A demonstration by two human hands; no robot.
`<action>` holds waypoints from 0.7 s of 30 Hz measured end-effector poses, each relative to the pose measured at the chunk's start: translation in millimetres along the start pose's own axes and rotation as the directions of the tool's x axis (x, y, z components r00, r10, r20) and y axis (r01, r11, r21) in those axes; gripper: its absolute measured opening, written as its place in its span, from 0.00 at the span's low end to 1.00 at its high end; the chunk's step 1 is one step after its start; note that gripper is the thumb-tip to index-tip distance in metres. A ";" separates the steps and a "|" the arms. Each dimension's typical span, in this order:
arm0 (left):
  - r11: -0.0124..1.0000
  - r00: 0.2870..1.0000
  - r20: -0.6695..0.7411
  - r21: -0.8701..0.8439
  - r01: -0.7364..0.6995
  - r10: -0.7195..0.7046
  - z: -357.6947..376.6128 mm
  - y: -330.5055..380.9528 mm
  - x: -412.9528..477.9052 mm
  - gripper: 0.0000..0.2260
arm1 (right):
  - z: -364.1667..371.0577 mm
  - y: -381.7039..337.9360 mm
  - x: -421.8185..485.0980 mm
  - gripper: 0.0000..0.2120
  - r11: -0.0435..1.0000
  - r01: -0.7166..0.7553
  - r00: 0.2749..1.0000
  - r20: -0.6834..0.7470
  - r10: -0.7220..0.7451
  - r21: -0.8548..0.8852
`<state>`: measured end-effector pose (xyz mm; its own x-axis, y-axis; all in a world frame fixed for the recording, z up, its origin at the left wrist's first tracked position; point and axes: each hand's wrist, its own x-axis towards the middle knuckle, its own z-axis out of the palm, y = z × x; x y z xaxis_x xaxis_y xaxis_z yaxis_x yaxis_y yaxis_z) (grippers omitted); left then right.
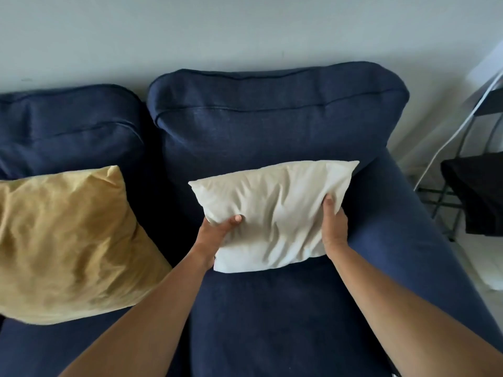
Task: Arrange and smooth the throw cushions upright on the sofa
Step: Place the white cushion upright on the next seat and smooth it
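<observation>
Left hand and right hand both clamp the limp white cushion; released off the backrest, it likely slumps flat.

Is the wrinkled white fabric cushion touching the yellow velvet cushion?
Apart. The head view shows dark blue sofa between the white cushion and the yellow cushion.

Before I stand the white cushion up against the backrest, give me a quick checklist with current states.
1. Left hand grips white cushion: ok.
2. Right hand grips its other side: ok.
3. Backrest behind the cushion unobstructed: ok.
4. Cushion upright: not ok, it tilts.
5. Cushion surface smooth: not ok, wrinkled.
6. Yellow cushion apart from the white one: ok.
</observation>
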<state>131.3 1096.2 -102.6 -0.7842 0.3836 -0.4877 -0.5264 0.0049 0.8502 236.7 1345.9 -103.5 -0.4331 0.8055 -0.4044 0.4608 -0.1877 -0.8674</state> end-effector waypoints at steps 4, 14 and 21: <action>0.998 0.991 -0.118 -0.012 -0.065 0.063 2.6 -6.6 15.7 0.33 | 1.8 6.9 23.0 0.32 0.988 0.044 0.995 0.095 -0.030 -0.149; 0.696 0.659 -0.451 0.700 -0.158 0.603 48.1 28.8 36.1 0.36 | 3.7 -31.6 74.5 0.33 0.867 0.391 0.910 -0.013 -0.414 -0.308; 0.759 0.691 -0.481 0.633 -0.152 0.540 47.7 25.5 61.1 0.22 | 19.8 -37.1 96.2 0.23 0.549 0.692 0.688 0.197 -0.698 -0.469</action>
<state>85.6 1163.8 -101.2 -0.9840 -0.1762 0.0266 -0.0720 0.5300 0.8450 162.6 1419.2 -115.9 -0.7725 0.5745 0.2703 0.3168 0.7177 -0.6201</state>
